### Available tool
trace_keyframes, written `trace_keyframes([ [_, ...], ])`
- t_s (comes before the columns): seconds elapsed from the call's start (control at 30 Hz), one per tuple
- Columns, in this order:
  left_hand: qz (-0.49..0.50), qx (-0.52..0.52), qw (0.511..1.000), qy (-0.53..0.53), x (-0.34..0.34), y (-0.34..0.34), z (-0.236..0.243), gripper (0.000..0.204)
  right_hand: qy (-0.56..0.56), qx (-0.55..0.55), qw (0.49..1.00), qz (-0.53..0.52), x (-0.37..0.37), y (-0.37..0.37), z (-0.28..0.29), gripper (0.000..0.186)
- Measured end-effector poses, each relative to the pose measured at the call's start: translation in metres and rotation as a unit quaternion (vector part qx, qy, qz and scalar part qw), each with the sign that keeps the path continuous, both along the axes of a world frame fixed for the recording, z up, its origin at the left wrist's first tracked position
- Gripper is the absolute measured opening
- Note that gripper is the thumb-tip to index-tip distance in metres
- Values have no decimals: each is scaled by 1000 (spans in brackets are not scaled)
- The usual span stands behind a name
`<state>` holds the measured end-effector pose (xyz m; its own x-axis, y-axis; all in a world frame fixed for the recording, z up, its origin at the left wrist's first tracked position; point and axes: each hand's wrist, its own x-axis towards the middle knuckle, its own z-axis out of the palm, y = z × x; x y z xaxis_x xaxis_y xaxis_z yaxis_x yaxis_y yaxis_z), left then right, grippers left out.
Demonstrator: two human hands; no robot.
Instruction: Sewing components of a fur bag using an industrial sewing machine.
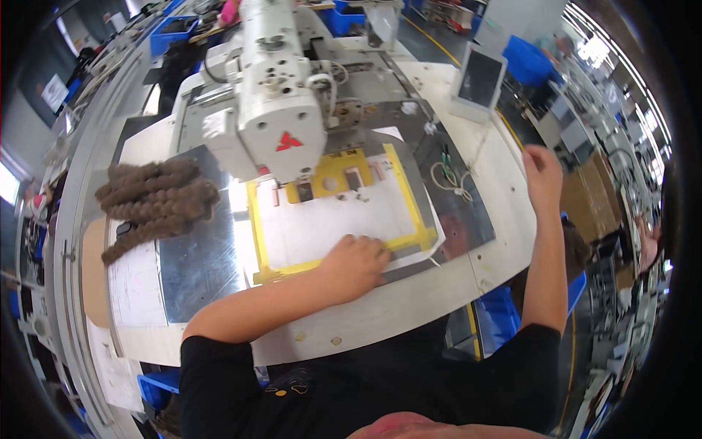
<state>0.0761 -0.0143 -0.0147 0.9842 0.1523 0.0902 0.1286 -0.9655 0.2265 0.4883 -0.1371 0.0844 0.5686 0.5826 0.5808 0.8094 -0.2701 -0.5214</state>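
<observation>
My left hand (pixel 356 265) rests with curled fingers on the near edge of a white sheet (pixel 322 238) bordered with yellow tape. Its palm side is hidden, so anything inside cannot be made out. My right hand (pixel 542 175) is raised at the right edge of the table, near a small dark screen (pixel 480 79). Its fingers are bent inward, and what they hold, if anything, does not show. Beyond my left hand, the white sewing machine head (pixel 281 110) stands over the sheet. A yellow plate (pixel 336 178) with cut-outs lies beneath the head.
Brown fluffy pieces (pixel 157 201) are piled at the left of the table. A thin looped cord (pixel 452 179) lies on the metal plate at right. Below the right edge sits a blue bin (pixel 499 318), with a cardboard box (pixel 591 196) farther right.
</observation>
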Motion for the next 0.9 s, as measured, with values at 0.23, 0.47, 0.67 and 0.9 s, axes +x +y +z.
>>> trace_keyframes([
  [0.23,-21,-73,989,-129,16,19,-23,36,-121,-97,941,299,-129,294,101,29],
  [0.47,-41,-165,982,-87,22,32,-28,33,-92,-116,952,266,-160,525,104,41],
  [0.67,-51,-196,976,-86,15,37,-24,33,-10,-156,964,216,-171,641,99,49],
  [0.9,-58,-227,968,-90,13,39,-29,32,-165,35,962,212,-181,650,83,16],
])
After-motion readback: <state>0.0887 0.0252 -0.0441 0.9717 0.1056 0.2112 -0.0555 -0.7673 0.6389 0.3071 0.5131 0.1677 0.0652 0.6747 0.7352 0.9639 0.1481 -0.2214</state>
